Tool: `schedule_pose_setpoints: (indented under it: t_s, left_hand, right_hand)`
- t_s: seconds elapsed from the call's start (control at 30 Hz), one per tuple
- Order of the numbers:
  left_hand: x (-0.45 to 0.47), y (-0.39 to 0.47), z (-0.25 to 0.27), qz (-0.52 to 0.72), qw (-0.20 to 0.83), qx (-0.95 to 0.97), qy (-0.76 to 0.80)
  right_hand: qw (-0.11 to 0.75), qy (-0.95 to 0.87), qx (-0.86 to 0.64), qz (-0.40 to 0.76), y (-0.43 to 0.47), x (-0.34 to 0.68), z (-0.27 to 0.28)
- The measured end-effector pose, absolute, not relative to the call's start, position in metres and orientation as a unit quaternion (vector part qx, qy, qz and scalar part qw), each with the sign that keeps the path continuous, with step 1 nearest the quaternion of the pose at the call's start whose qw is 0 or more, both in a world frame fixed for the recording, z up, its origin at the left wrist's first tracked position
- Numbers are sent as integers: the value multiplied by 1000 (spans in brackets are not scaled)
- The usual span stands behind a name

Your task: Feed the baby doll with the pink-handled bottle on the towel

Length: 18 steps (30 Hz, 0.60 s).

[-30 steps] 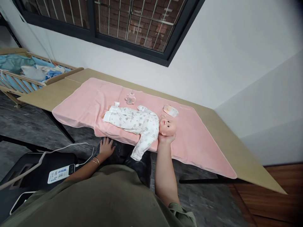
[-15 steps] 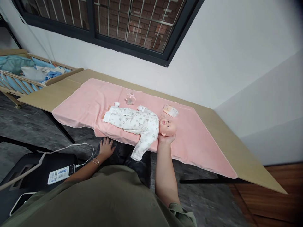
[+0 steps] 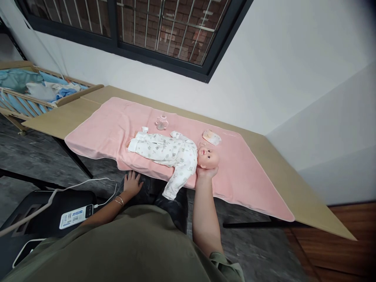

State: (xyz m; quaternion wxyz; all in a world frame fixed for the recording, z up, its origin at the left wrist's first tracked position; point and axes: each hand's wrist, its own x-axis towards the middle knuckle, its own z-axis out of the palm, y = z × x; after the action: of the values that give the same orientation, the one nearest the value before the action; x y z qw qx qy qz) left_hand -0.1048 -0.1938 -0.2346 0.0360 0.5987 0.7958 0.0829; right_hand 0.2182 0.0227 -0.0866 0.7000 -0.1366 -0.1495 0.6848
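Cupping the head of the doll (image 3: 166, 149) from its near side, your right hand (image 3: 207, 172) supports it, most of the fingers hidden. Your left hand (image 3: 132, 184) lies on your thigh (image 3: 143, 192), fingers loosely spread. The doll lies face up on the pink blanket (image 3: 249, 176), which covers part of the table (image 3: 288, 172); 1 sleeve hangs past the near edge. Beyond the doll sit 1 bottle (image 3: 161, 122) with 2 handles and, near its head, 1 small patterned bundle (image 3: 212, 137).
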Motion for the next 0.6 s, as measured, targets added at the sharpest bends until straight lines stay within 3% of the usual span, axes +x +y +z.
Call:
schedule_pose_setpoints:
  t_s: [0.6]
  left_hand:
    - [-105,-194,-236,76,26,601,795]
  right_hand:
    - [695,-156,-102,694,21,218,-83]
